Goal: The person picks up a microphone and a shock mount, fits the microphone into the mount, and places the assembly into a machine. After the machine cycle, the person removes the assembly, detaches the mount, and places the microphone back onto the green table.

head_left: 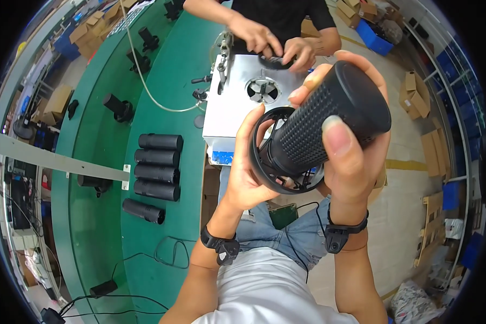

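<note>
Close in front of me, my right hand (pixel 356 156) wraps round a black textured cylindrical grip (pixel 313 121), its smooth rounded end up and to the right. The thumb presses along its side. The grip's other end meets the middle of a black ring-shaped part (pixel 279 186) with openings inside it. Around that ring's left side curl the fingers of my left hand (pixel 243 173). Whether grip and ring are joined, I cannot tell. Beyond them stands a white box-shaped fixture (pixel 221 116) with a round slotted opening (pixel 262 90) in its metal top.
Several black cylinders (pixel 157 173) lie in a row on the green table (pixel 173 86) at left. A co-worker's hands (pixel 275 48) handle a dark part across the fixture. A metal bar (pixel 65 162) crosses at left. Cables (pixel 175 254) trail over the table; cartons (pixel 414 94) stand at right.
</note>
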A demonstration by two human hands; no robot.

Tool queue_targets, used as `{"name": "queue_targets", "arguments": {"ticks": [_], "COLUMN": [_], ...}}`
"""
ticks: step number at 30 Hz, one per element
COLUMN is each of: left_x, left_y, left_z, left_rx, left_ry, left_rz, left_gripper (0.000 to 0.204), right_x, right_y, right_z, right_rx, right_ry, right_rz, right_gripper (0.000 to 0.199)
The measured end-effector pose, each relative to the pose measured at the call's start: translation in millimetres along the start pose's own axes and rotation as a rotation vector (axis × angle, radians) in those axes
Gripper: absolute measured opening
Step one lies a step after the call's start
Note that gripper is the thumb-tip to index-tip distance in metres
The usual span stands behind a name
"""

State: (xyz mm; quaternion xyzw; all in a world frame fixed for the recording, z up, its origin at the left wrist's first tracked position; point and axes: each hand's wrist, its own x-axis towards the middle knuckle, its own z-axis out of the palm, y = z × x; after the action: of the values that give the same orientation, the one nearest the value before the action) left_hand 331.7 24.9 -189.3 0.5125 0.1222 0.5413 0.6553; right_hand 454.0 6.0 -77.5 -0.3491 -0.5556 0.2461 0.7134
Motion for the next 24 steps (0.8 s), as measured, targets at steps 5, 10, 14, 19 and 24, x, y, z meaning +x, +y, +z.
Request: {"name": "queue_targets", "arguments": {"ticks": [5, 10, 14, 19, 24], "left_x": [-5, -4, -8, -16, -20], "left_y": [9, 0, -6, 7, 7], "left_z": [21, 31, 37, 58, 47], "left_rx": [-0.048, 0.135, 0.104, -0.071, -0.086], "left_ry": [-0.024, -0.07, 0.002, 0.113, 0.144], "left_rz": [-0.025, 0.251, 0.258, 0.16, 0.077], "left_gripper": [0.115, 0.117, 0.12, 0.09, 0.09], "right_x": [-12, -21, -24, -31, -40], "right_y": [-13, -33, -31, -38, -34], "right_z": [-16, -17, -24, -13, -12], "right_rx": [-0.009, 0.003, -0.095, 0.001, 0.012], "right_ry": [0.013, 0.048, 0.047, 0.153, 0.185], "right_rz": [0.004, 0.035, -0.031, -0.029, 0.019], "right_gripper": [0.075, 0.08, 0.085, 0.089, 0.089]}}
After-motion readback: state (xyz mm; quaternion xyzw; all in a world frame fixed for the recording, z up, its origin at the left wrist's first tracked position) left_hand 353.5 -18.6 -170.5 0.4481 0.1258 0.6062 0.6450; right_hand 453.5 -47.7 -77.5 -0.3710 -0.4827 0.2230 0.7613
